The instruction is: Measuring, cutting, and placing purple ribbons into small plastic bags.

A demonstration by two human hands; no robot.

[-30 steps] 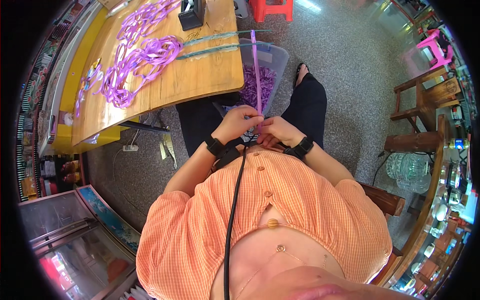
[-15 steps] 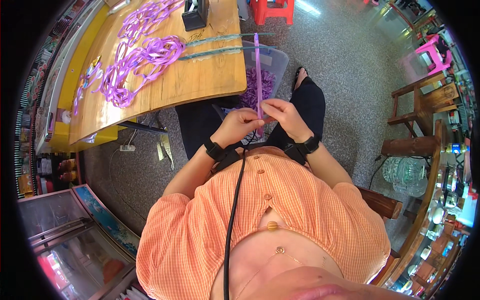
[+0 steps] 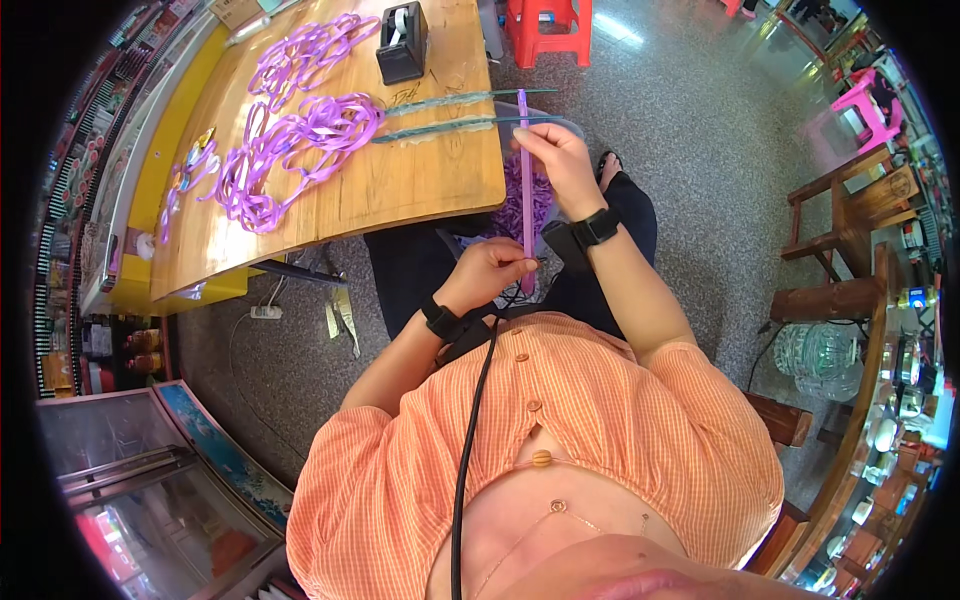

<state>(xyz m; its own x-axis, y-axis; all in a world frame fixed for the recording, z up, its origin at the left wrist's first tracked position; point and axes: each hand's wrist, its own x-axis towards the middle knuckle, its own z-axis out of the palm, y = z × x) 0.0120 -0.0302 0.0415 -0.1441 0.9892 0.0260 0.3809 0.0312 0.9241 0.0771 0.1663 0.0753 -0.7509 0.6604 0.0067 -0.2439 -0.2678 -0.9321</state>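
A flat purple ribbon [image 3: 527,205] runs in a straight band from two thin dark green rods [image 3: 440,128] toward my lap. The rods are fixed to the tabletop and stick out past its right edge. At the ribbon's near end, my left hand [image 3: 488,274] pinches it between thumb and fingers. My right hand [image 3: 560,165] is higher up, its thumb and fingertips closed on the ribbon by the nearer rod. Below, partly hidden by the ribbon and the table, a clear plastic bin [image 3: 572,126] holds many purple ribbon pieces [image 3: 540,200].
Loops of loose purple ribbon [image 3: 335,122] lie across the wooden table [image 3: 440,185]. A black tape dispenser [image 3: 402,55] stands near its far edge. Beyond are a red stool [image 3: 550,35] and, at right, a wooden chair [image 3: 850,215]. A black cable [image 3: 470,430] hangs down my front.
My right hand has moved up and away along the ribbon, from beside my left hand to the rods. My left hand stays at the near end. The view has shifted slightly.
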